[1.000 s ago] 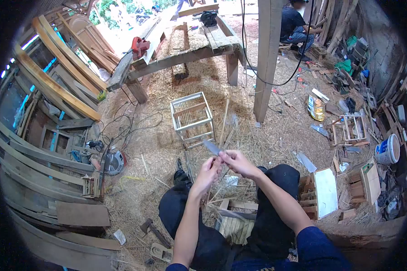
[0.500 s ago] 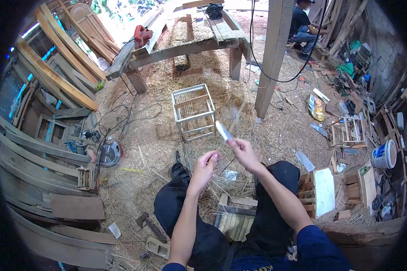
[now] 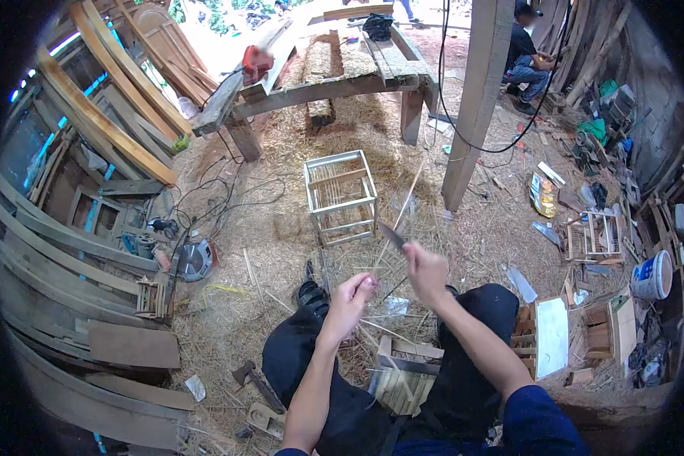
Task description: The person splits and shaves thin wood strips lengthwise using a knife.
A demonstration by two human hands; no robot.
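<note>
My right hand (image 3: 427, 275) is wrapped around the handle of a knife (image 3: 391, 235), whose dark blade points up and to the left. My left hand (image 3: 348, 302) is closed in a pinch on a thin bamboo strip (image 3: 409, 199), which slants up and away behind the blade. Whether the blade touches the strip I cannot tell. Beyond both hands a small wooden frame (image 3: 340, 207) with thin bars stands upright on the floor. Between my knees sits a low block of wooden slats (image 3: 404, 389), with loose thin sticks lying across it.
A rough wooden workbench (image 3: 319, 89) stands ahead, with a red power tool (image 3: 257, 61) on it. A post (image 3: 475, 114) rises at right, near a seated person (image 3: 526, 57). A circular saw (image 3: 196, 260) and a hatchet (image 3: 257, 384) lie left; a white bucket (image 3: 651, 275) is right.
The knife has turned from showing a bright blade to a dark one, and my right hand has shifted slightly down. The whole view has shifted a little, with things appearing further right and lower.
</note>
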